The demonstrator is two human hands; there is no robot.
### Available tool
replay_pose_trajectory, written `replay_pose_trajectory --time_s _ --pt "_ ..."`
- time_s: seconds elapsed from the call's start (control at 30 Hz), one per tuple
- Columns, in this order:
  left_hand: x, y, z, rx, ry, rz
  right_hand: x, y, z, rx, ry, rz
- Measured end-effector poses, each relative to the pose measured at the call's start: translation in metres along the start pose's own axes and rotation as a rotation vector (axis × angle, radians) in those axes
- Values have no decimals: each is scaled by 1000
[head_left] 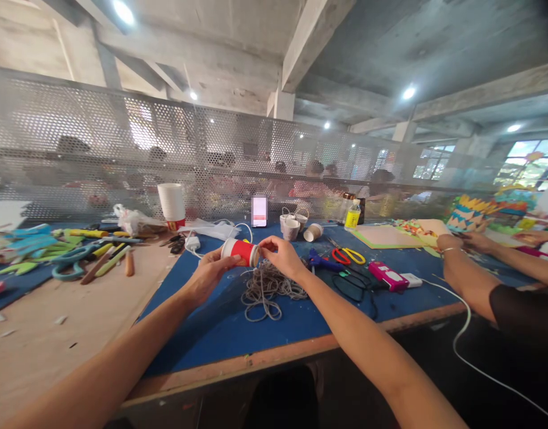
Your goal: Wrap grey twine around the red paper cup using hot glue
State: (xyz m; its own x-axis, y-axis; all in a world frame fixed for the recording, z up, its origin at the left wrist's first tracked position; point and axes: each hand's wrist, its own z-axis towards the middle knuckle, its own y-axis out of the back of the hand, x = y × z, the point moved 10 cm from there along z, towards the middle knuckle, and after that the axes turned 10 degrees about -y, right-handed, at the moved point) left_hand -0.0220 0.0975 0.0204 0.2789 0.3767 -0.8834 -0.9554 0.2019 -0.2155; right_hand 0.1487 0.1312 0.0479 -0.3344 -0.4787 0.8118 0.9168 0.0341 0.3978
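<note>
My left hand (211, 271) is wrapped round a red and white paper cup (241, 252), held on its side above the blue mat. A grey-brown band shows at the cup's right end. There my right hand (280, 256) is closed in a pinch against the cup, on what appears to be grey cord; the fingertips partly hide it. Directly below lies a loose tangle of grey cord (267, 292). Behind the hands, several grey cord-covered cups (290, 228) stand together, and another cup (313, 232) lies tipped over.
A phone (259, 211) stands upright at the back, near a tall cup stack (171, 202). Scissors (348, 255), a glue gun (325, 262), a magenta box (388, 276) and a yellow bottle (353, 215) lie rightward. Tools (102, 259) fill the left. A co-worker's arms (470, 268) reach in from the right.
</note>
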Motion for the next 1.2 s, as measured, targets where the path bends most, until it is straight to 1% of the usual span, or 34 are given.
replay_pose_trajectory --time_s 0.1,0.17,0.27,0.37,0.43,0.53,0.6,0.63,0.73,0.83,0.9,0.97,1.0,1.07,1.13,1.2 --pt "0 -1 0 0 9 -27 8 3 -3 -35 49 -56" --pt "1 -1 0 -6 22 -56 17 6 -7 -66 105 -121" --pt "3 -1 1 -18 44 -90 35 6 -15 -121 235 -274" --pt "7 -2 1 14 75 -88 48 1 -24 -159 356 -425" --pt "12 -1 1 18 105 -78 51 -5 -29 -159 397 -479" --pt "14 4 1 -19 120 -73 55 -8 -31 -159 413 -499" --pt "13 5 1 -37 107 -73 59 -1 -31 -191 416 -501" --pt "12 6 2 -43 98 -70 61 5 -30 -219 415 -508" --pt "8 7 2 -49 67 -55 62 37 -28 -318 379 -560" --pt "7 8 3 -60 44 -32 45 84 -26 -404 254 -628" --pt "7 10 4 -72 37 -25 21 119 -30 -451 100 -695" --pt "9 11 4 -65 40 -27 -7 145 -38 -432 -58 -793" --pt "10 10 4 -55 44 -24 -21 153 -43 -401 -123 -847" --pt "11 9 5 -24 29 -4 -47 160 -55 -305 -231 -930" --pt "11 11 5 -33 12 10 -67 158 -65 -208 -308 -971" --pt "11 14 5 -50 8 20 -81 153 -73 -139 -363 -990"
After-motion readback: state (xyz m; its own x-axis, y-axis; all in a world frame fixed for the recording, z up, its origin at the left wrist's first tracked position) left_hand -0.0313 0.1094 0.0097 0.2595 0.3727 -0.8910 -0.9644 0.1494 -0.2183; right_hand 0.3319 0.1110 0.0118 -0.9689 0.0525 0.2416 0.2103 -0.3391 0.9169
